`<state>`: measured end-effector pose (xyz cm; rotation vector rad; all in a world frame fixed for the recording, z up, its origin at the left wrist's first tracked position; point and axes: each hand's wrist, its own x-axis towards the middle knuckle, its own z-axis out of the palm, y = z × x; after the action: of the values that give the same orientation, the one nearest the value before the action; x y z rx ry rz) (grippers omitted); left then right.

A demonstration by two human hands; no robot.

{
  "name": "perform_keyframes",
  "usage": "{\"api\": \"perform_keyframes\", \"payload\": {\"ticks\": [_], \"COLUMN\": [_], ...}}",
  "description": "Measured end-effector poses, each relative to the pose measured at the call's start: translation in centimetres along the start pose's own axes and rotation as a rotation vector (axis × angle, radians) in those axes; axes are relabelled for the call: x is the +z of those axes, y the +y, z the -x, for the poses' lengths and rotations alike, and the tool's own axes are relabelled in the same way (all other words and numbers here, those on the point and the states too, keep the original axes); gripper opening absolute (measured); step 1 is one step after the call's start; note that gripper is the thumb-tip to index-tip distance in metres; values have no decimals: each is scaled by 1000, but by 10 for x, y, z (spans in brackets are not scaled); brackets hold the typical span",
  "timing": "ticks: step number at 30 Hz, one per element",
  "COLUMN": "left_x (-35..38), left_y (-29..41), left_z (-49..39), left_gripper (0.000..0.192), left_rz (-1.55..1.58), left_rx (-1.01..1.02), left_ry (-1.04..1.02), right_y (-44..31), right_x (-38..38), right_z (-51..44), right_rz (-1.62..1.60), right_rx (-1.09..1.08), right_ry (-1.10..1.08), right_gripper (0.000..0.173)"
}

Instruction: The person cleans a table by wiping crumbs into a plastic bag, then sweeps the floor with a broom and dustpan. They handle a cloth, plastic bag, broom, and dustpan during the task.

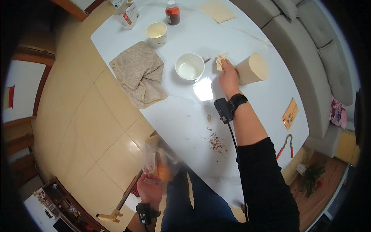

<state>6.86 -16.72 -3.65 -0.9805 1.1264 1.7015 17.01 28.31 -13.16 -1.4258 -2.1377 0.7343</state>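
My right hand point(229, 79) pinches a crumpled piece of tan paper point(220, 62) at the table top. Left of it stands a white mug point(189, 67), its handle towards my hand; its inside looks bare. To the right, close against my hand, is a tan paper roll point(252, 69). Below, my left hand point(149, 185) grips a clear plastic bag point(149, 156) beside the table's edge. Something orange shows in the bag; what it is I cannot tell. Brown crumbs point(217, 143) lie scattered on the table near my right forearm, with a small tan piece point(209, 118) above them.
The white table point(179, 121) also bears a folded beige towel point(142, 72), a paper cup point(157, 34), a red bottle point(172, 13), a small box point(127, 16), a flat tan sheet point(218, 11), an orange packet point(290, 113) and a red-handled tool point(286, 146). A stick point(127, 194) stands near my left hand.
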Motion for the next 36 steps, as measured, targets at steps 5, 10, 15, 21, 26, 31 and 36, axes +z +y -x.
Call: {"api": "perform_keyframes", "payload": {"ticks": [5, 10, 15, 21, 26, 31, 36], "left_x": [3, 1, -1, -1, -1, 0, 8], "left_y": [-2, -6, -5, -6, -10, -9, -9], "left_z": [-2, -10, -13, -20, -22, -23, -20], "left_gripper": [15, 14, 14, 15, 15, 14, 14], "left_rz": [31, -11, -13, -34, -94, -45, -4], "left_rx": [3, 10, -2, -39, -27, -30, -63], "left_ry": [75, -44, -39, -5, -3, 15, -17], "right_y": [2, 10, 0, -42, -50, -24, 1], "right_x": [15, -15, -52, -1, 45, 8, -48], "right_z": [25, 115, 162, 100, 85, 139, 192], "right_rz": [228, 149, 23, -65, -69, -170, -85], "right_rx": [-171, -464, -535, -607, -652, -786, -791], "right_ry": [-158, -419, -619, -436, -565, -870, -975], "right_gripper": [49, 54, 55, 57, 62, 63, 46]}}
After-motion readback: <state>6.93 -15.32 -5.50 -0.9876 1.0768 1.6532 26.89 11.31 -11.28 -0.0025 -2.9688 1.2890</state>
